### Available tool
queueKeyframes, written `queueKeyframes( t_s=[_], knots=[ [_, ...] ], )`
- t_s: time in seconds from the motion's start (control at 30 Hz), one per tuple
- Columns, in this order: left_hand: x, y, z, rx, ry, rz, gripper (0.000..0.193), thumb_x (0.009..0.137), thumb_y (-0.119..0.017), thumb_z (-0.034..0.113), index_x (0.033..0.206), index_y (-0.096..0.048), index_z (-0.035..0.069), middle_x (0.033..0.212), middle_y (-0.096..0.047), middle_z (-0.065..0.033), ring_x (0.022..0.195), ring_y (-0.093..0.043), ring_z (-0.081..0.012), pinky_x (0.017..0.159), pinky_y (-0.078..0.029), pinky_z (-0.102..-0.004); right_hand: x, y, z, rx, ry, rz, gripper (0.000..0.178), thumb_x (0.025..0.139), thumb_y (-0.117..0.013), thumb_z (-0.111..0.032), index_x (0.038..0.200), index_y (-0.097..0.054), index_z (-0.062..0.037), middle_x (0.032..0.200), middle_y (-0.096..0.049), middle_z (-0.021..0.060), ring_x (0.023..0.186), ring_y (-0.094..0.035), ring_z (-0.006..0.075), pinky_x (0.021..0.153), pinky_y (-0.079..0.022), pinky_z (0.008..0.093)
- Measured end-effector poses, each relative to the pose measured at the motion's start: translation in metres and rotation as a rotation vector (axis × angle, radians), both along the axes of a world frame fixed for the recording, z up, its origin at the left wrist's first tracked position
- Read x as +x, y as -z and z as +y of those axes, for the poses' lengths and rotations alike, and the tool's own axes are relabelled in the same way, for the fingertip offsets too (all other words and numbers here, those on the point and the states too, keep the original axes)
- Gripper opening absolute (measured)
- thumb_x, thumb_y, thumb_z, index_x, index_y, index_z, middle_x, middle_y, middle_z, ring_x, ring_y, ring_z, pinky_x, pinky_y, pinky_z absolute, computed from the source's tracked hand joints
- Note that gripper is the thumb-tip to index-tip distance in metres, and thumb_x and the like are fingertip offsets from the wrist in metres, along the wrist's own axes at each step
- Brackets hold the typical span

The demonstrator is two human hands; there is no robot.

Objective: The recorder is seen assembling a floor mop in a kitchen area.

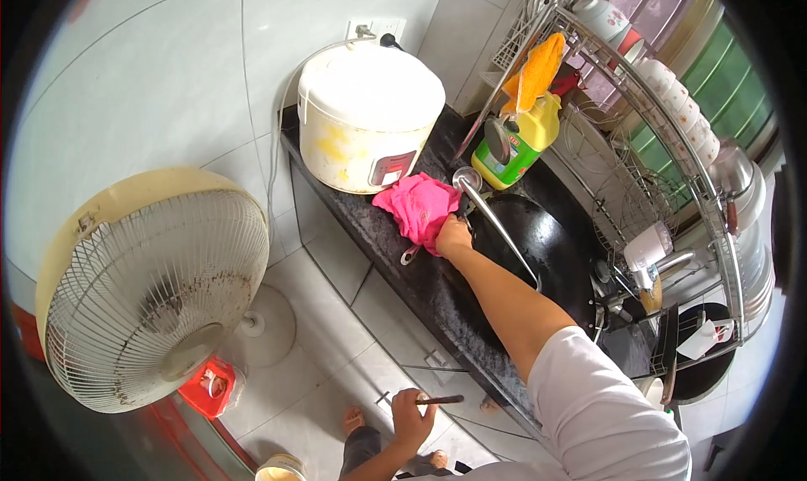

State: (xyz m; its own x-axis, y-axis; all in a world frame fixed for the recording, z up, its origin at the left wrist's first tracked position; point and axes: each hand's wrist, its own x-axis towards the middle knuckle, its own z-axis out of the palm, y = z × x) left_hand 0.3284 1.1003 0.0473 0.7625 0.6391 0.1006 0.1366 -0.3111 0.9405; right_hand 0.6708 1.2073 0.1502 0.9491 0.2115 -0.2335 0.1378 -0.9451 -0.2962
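My right hand [455, 236] reaches out over the black counter and is closed on a bright pink cloth [416, 208], which lies bunched beside the rice cooker. Whether anything lies under the cloth is hidden. Right next to that hand sits a black wok [546, 237], with a metal ladle [496, 220] lying across it, bowl end toward the back. Below the counter's front edge, my left hand [412, 420] is closed around a short dark brown stick [440, 400]; its other end is hidden in my fingers. A small metal piece with a hole [409, 255] pokes out below the cloth.
A white rice cooker [370, 115] stands at the counter's end. Behind the wok are a yellow jug with a green label [525, 140], an orange cloth [538, 71] and a metal dish rack [714, 216] with bowls. A standing fan [155, 288] and a red bin [214, 387] occupy the left floor.
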Motion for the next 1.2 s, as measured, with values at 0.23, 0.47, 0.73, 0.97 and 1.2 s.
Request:
queueKeyframes(
  t_s=[0.23,0.47,0.73,0.97,1.2],
  knots=[
    [-0.001,-0.007,0.019,-0.067,-0.026,0.103,0.015,0.081,-0.062,0.013,0.09,-0.053,0.005,0.084,-0.055,-0.0142,0.075,-0.057,-0.0339,0.063,-0.045,-0.042,-0.029,-0.028,0.007,-0.304,-0.306,-0.141,0.027,0.085,-0.048,-0.011,0.109,-0.056,-0.0002,0.106,-0.062,0.0217,0.097,-0.063,0.0355,0.081,-0.052,0.0411],
    [-0.009,-0.014,0.016,-0.178,0.079,0.222,0.016,0.082,-0.062,0.015,0.09,-0.053,0.005,0.087,-0.055,-0.0146,0.077,-0.056,-0.0333,0.064,-0.046,-0.0413,-0.049,-0.025,-0.016,-0.445,-0.571,-0.154,0.022,0.086,-0.045,-0.011,0.1,-0.06,-0.0021,0.097,-0.066,0.0177,0.089,-0.066,0.031,0.075,-0.054,0.0397],
    [-0.02,0.01,0.013,-0.069,0.069,0.038,0.022,0.085,-0.062,0.025,0.087,-0.058,0.003,0.086,-0.057,-0.0152,0.083,-0.053,-0.0317,0.072,-0.043,-0.0398,-0.097,-0.029,-0.039,-0.255,-0.82,-0.652,0.009,0.078,-0.052,-0.011,0.079,-0.058,-0.0049,0.066,-0.064,0.0116,0.06,-0.067,0.0245,0.048,-0.053,0.0363],
    [-0.024,0.025,0.014,-0.191,0.119,0.034,0.017,0.082,-0.065,0.012,0.09,-0.056,0.001,0.084,-0.057,-0.011,0.076,-0.056,-0.0234,0.068,-0.044,-0.0327,-0.119,-0.046,-0.072,-0.042,-0.672,-0.625,0.01,0.085,-0.046,-0.01,0.091,-0.047,-0.0028,0.08,-0.057,0.0137,0.058,-0.064,0.0265,0.048,-0.053,0.0376],
    [-0.029,0.032,0.032,-0.422,0.211,0.025,0.024,0.072,-0.072,0.005,0.089,-0.055,0.006,0.09,-0.055,-0.0108,0.084,-0.056,-0.0229,0.069,-0.046,-0.0341,-0.176,-0.111,-0.132,0.629,-0.656,-0.633,0.022,0.077,-0.059,-0.004,0.096,-0.047,-0.0022,0.08,-0.057,0.0154,0.065,-0.061,0.0312,0.056,-0.051,0.036]
  ],
)
